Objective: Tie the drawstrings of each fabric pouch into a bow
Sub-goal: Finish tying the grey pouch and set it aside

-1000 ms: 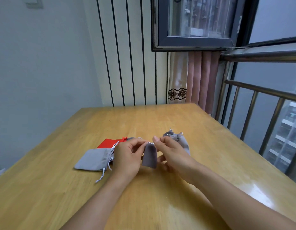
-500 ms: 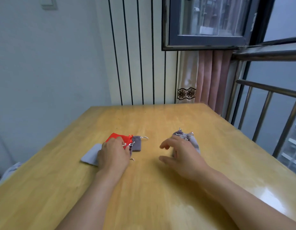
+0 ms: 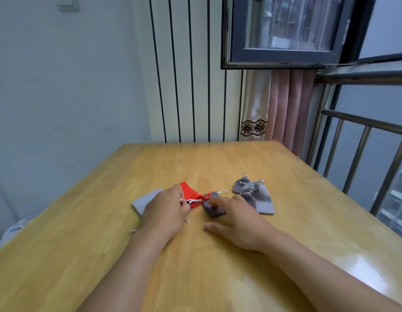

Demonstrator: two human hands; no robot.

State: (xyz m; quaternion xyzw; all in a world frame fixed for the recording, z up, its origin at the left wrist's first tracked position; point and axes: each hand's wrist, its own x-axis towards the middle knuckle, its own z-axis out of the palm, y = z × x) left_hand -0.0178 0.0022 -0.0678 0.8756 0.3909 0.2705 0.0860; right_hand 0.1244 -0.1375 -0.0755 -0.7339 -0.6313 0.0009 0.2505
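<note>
The left hand [image 3: 165, 210] is down on the pile at the left, fingers curled over the silver cords [image 3: 192, 201] at the mouth of the red pouch [image 3: 191, 194] and seemingly pinching them, though the knuckles hide the actual grip. Under its palm lies a light grey pouch [image 3: 143, 201], flat on the wooden surface [image 3: 218, 278]. The right hand [image 3: 238, 224] reaches in from the right, loosely spread, forefinger pressing the small dark grey pouch [image 3: 214, 209] against the surface, thumb resting apart on the near side; it pins rather than grasps. That looks like a way of drawing this pouch clear of the red one so its strings can be worked. Off to the right, well apart from the pile, two grey pouches [image 3: 256, 194] sit together with mouths gathered and cords knotted, most likely the finished ones set aside
</note>
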